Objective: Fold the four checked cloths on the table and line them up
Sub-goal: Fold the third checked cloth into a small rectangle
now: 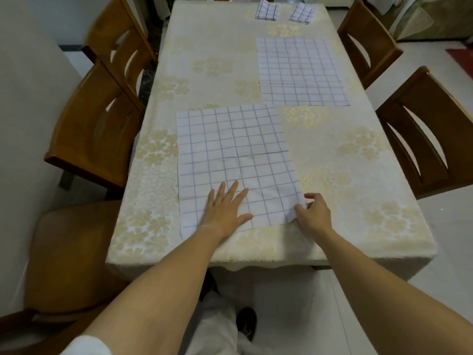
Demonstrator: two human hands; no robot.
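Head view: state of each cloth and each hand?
near cloth: unfolded, flat, near-right corner lifted.
far cloth: unfolded, flat, untouched.
left folded cloth: folded, at far edge.
right folded cloth: folded, skewed, apart from the left one.
left hand: fingers straight, pressing near cloth.
right hand: pinching near cloth's corner.

No words, labels, brands or numbers can be read anywhere in this view.
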